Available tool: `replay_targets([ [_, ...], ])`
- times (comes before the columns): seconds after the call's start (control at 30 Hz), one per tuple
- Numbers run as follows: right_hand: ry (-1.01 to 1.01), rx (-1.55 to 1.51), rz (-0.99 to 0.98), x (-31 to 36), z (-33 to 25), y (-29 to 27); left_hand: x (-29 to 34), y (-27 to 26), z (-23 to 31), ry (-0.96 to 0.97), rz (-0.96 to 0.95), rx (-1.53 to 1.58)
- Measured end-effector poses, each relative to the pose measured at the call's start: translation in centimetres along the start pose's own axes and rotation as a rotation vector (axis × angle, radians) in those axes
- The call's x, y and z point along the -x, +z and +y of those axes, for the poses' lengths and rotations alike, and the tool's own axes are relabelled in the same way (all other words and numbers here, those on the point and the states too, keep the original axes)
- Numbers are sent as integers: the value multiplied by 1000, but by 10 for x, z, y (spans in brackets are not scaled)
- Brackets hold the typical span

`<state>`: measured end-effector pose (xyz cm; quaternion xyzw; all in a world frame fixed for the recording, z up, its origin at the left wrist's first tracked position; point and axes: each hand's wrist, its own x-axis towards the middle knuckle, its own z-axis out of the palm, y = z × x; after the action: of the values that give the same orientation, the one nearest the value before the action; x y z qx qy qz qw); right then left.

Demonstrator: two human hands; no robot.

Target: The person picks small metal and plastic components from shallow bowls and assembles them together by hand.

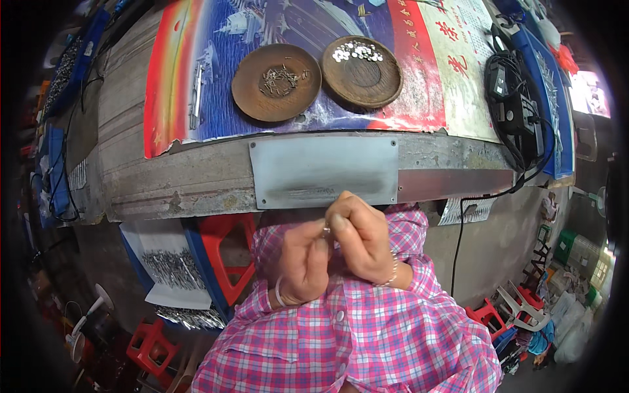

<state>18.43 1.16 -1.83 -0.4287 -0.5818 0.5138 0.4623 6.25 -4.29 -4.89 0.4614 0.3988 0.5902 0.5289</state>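
Observation:
My left hand (305, 265) and my right hand (362, 241) meet in front of the table's near edge, above my lap. Both are closed in a pinch, fingertips together around a tiny shiny piece (326, 230) too small to name. On the table beyond them, a round wooden dish (246, 82) holds a scatter of small thin metal pins (278, 82). To its right, a second wooden dish (334, 85) has small shiny round pieces (357, 51) along its far side. Closest to my hands is a grey metal plate (324, 164) fastened at its corners, darkly smudged along its near edge.
A worn printed poster (419, 105) lies under the dishes. At the right are a black power adapter (504, 85) with cables and a blue tray (544, 98) of metal parts. Left of my lap, a blue bin (134, 245) of thin metal parts stands by a red stool (219, 245).

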Motion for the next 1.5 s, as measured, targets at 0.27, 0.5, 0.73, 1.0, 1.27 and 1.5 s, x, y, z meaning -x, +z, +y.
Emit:
replay_targets([
  [0.27,-19,84,-51,-12,0,-19,-23,-7,18,-419,-164,444],
  [0.5,-203,134,-1,-4,9,3,-6,-3,7,-39,20,-38],
  [0.73,-254,216,77,2,16,20,-8,-1,6,84,70,-82],
  [1.0,-275,302,88,1,7,22,-10,2,6,93,110,-114],
  [1.27,-111,106,-143,-10,-9,-11,-14,-7,26,-408,-122,622],
  [1.5,-361,394,-17,-2,-3,6,-20,-7,21,150,-49,-36],
])
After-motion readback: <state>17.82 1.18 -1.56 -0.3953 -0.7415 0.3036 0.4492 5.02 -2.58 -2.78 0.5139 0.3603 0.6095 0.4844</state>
